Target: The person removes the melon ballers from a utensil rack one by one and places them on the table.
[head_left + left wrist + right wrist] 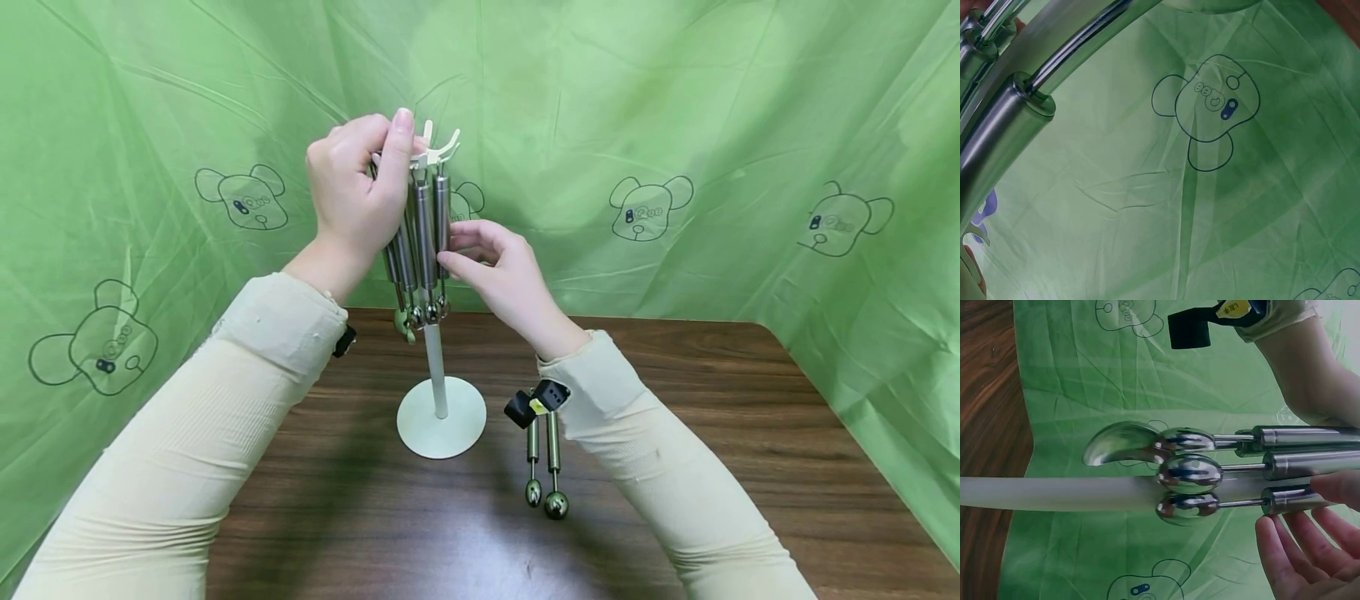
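A white stand (pixel 435 358) with curved hooks (pixel 438 156) at its top holds several hanging steel utensils with thick tubular handles and small rounded ends like melon ballers. My left hand (pixel 352 183) curls round the hook top, thumb pointing up; its fingertips are hidden behind. My right hand (pixel 498 267) pinches the handle of the rightmost hanging baller (pixel 442 200) between thumb and fingers. In the right wrist view, this baller (pixel 1288 499) lies nearest the fingers, and a wider scoop (pixel 1122 442) hangs on the far side of the shiny ends.
The round base (pixel 441 429) stands on a dark wooden table (pixel 712 400). Two more ballers (pixel 557 504) lie on the table below my right wrist, partly hidden by its camera. A green curtain (pixel 540 100) with bear drawings surrounds the back and sides.
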A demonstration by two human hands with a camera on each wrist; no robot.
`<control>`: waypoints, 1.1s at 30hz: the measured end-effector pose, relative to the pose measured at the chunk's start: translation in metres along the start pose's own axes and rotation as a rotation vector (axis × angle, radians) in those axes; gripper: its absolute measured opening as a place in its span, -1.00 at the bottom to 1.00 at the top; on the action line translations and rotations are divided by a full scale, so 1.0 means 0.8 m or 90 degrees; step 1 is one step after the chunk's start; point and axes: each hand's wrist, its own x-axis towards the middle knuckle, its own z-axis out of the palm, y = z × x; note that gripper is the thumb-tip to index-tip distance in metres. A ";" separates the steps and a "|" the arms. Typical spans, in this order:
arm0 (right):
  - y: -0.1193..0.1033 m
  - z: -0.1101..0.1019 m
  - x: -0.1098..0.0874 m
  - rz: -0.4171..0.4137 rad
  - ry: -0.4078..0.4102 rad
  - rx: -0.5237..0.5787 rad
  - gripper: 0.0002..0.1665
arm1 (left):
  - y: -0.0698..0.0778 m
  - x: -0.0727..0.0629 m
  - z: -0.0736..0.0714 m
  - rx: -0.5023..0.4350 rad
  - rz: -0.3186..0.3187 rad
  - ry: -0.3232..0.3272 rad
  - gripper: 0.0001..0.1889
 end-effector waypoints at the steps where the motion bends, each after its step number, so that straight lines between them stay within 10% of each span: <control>1: -0.001 0.000 0.001 0.001 -0.003 0.002 -0.61 | 0.000 0.000 0.000 0.000 0.001 0.001 -0.61; 15: -0.010 -0.008 0.002 -0.003 -0.012 -0.100 -0.65 | -0.002 -0.003 0.000 -0.006 -0.001 0.003 -0.62; 33: -0.037 -0.024 -0.011 -0.016 0.028 0.006 -0.70 | -0.001 -0.002 0.001 -0.007 0.012 0.013 -0.61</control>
